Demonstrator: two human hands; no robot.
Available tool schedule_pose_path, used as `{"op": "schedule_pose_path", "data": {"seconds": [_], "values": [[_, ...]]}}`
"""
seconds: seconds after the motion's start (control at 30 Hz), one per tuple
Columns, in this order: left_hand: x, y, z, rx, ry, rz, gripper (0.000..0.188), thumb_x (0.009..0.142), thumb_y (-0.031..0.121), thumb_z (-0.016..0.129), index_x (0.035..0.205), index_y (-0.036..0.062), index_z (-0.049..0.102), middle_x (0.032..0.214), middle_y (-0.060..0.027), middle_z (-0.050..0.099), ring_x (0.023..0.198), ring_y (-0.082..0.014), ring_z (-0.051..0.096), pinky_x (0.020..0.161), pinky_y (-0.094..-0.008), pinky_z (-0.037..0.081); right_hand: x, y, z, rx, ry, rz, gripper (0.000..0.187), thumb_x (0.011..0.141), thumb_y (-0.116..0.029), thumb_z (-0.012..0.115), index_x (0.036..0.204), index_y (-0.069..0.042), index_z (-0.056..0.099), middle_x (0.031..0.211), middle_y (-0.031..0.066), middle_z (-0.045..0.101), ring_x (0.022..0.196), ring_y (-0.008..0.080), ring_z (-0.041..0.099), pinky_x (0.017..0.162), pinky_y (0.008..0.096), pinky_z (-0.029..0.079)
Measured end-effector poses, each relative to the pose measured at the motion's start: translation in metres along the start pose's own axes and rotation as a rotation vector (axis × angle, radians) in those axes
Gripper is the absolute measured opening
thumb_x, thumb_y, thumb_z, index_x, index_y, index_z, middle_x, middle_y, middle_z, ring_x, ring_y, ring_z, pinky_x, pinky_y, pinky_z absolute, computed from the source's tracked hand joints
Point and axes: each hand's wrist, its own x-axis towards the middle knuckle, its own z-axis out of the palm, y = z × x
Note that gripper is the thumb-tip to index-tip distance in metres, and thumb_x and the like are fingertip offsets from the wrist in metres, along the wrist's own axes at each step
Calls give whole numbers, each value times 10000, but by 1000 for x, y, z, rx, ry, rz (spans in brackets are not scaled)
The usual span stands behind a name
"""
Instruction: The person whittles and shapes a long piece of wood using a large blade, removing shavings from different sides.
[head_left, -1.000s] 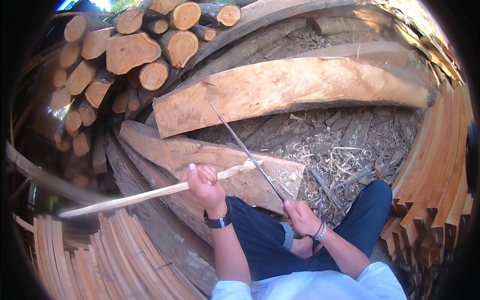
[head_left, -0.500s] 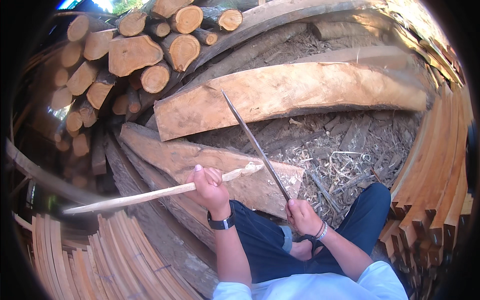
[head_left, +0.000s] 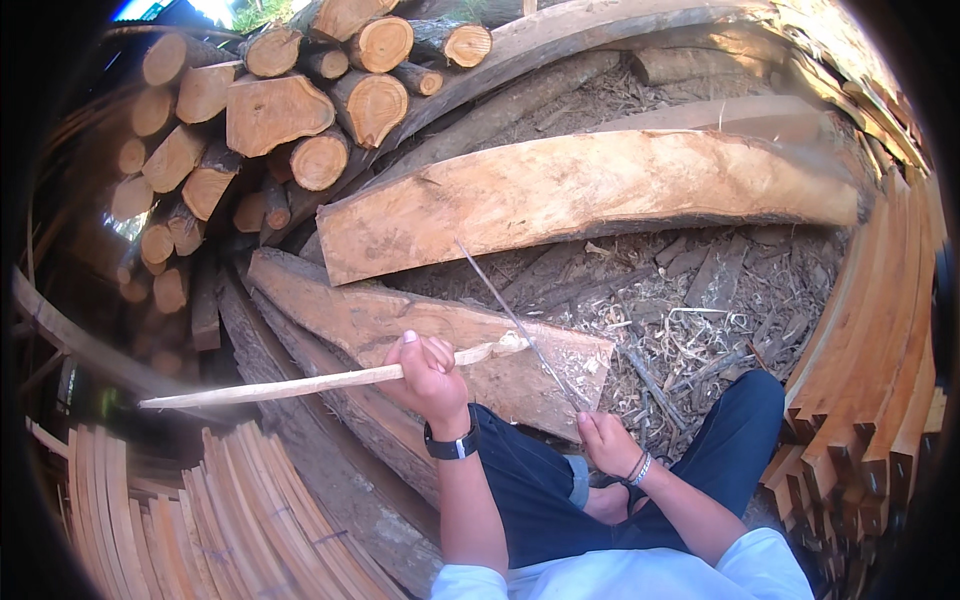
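Observation:
My left hand (head_left: 430,372) is closed round a pale, peeled wooden stick (head_left: 300,386), close to its carved, knobby end (head_left: 505,345). The thin end of the stick reaches out to the left. My right hand (head_left: 607,445) grips a machete (head_left: 515,322), whose long blade slants up and to the left, seen nearly edge-on. Its handle is hidden in my fist. The blade crosses just at the stick's knobby end; whether the two touch I cannot tell. Under both lies a flat wooden slab (head_left: 350,310) with small pale chips on its right end.
A larger curved slab (head_left: 590,190) lies beyond. Cut logs (head_left: 375,105) are stacked at the back left. Sawn strips (head_left: 270,510) stand at the near left, and curved boards (head_left: 860,370) are piled at right. Shavings (head_left: 700,320) cover the ground beside my bent knee (head_left: 745,405).
The machete blade has turned from showing its flat to nearly edge-on, and its tip has dropped lower. The stick's thin end has risen slightly; my left hand has shifted a little right.

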Motion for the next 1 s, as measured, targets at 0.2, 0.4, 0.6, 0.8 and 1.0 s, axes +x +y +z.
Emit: {"op": "schedule_pose_path", "data": {"seconds": [0.2,0.4,0.6,0.8,1.0], "values": [[6,-1,-3,-43,28,-28,412,939,101,435,556,87,284,428,6,266,347,-80,232,375,-269,189,-1,19,8,-35,-39,102,619,1019,-430,365,673,50,543,546,221,542,508,353,582,531,441,460],[1,3,-6,-5,51,-28,436,945,141,400,544,136,229,425,16,216,360,-79,146,389,-278,144,-9,-34,-12,606,-215,117,556,1047,-434,270,669,-55,425,514,-11,404,408,69,410,362,232,348],[2,4,-4,-1,21,-14,431,945,134,386,544,138,229,420,13,216,359,-80,150,387,-279,144,-2,22,-1,-150,-55,27,490,1013,-359,384,829,59,561,677,307,566,723,499,581,678,525,450],[3,4,-15,-55,-4,-51,431,947,153,391,545,138,238,418,12,221,355,-84,153,389,-279,147,-18,-9,1,55,-32,-12,485,1017,-316,375,729,33,549,569,202,552,567,398,579,579,468,446],[-2,4,-4,5,7,-12,429,940,134,410,546,135,240,419,10,225,348,-88,165,380,-280,160,-12,-28,-8,82,-56,-1,501,1012,-323,387,726,47,567,601,228,573,597,415,594,603,467,462]]}}
